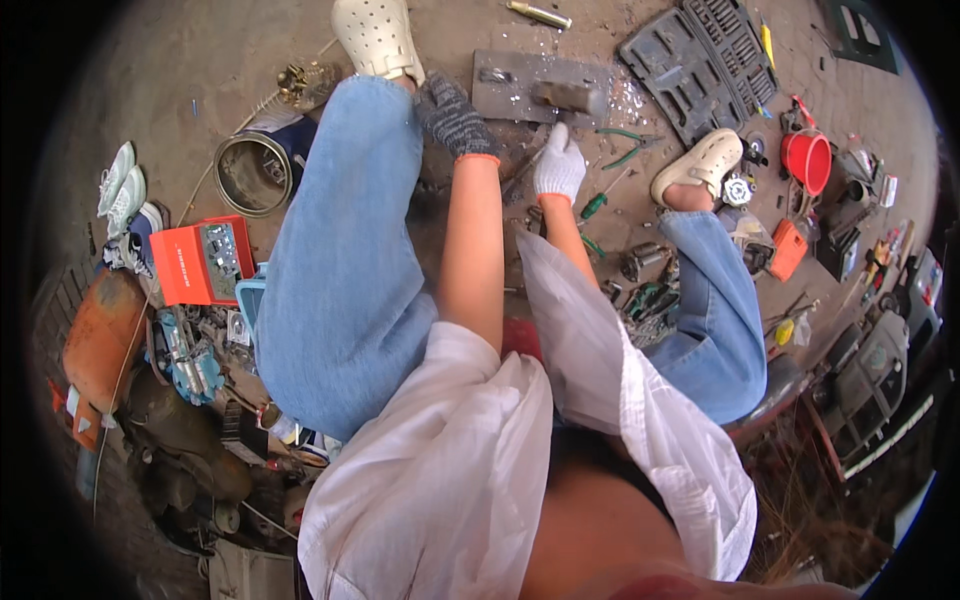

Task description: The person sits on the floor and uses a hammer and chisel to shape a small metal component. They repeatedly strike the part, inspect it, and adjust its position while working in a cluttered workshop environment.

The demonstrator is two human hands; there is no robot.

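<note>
While the white-gloved right hand (560, 168) grips a hammer (570, 97), probably rigid, head-heavy and steadiest held far down its handle, with the head over a flat metal plate (500, 102), the grey-gloved left hand (455, 120) curls beside a cream clog (372, 38), any hold impossible to tell.

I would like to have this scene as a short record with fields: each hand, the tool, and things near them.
left hand: dark grey glove, beside the cream left shoe; anything held is unclear
right hand: white glove, apparently gripping the hammer
hammer: head over the dark metal plate; contact unclear
right of plate: green-handled pliers, open black tool case
</note>
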